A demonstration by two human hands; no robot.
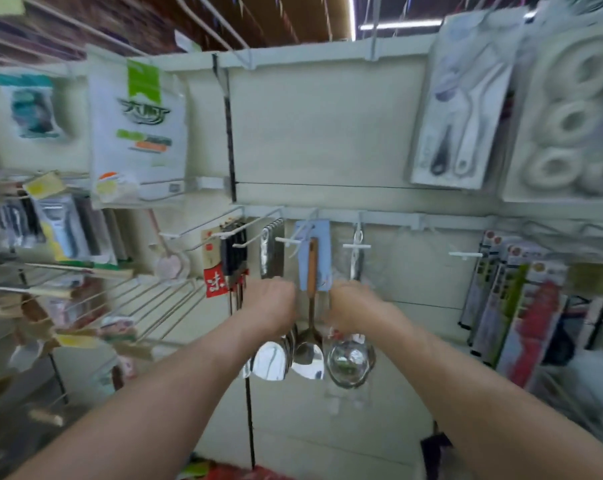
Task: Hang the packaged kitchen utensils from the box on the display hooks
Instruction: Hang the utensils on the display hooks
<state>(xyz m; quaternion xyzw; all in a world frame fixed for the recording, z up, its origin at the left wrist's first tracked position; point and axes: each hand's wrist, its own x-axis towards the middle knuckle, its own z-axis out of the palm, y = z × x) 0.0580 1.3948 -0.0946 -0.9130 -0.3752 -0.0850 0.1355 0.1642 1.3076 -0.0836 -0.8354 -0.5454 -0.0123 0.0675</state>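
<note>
Hanging on one white hook [288, 240], one steel spatula [313, 266], wooden handle, blue backing card, sits between two raised hands, left hand [271, 304] and right hand [357, 308]; blur hides whether either grips.

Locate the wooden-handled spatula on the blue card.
Head view, centre: the spatula hangs on the lower hook row, between the left hand and right hand, ladle to its right.

We count two hands, left hand [270, 303] and right hand [353, 306]; one wood-handled spatula [312, 268]; one ladle [350, 362]; six white-tipped hooks [282, 240] on the lower rail; three white rings [570, 121]. The number of stacked turners [270, 362] is unclear.
</note>
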